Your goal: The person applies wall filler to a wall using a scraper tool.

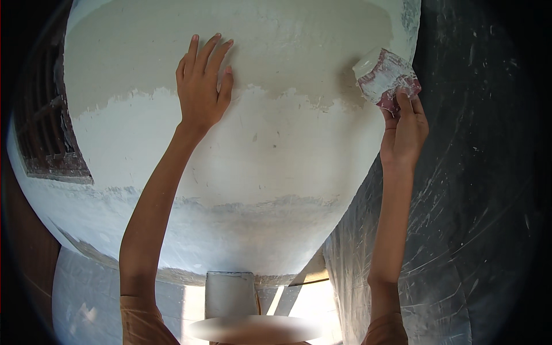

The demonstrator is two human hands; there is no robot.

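Note:
My left hand rests with its fingers spread against a pale wall, across the edge between a damp beige coat above and a whiter band below. To the right, my right hand grips a flat, squarish putty scraper. White paste is smeared over its maroon face, and its pale upper-left edge is close to the wall's right side; I cannot tell whether it touches.
A dark barred window is set in the wall at the left. Scuffed dark plastic sheeting hangs along the right. Below stands a grey, box-like object on a brightly lit floor.

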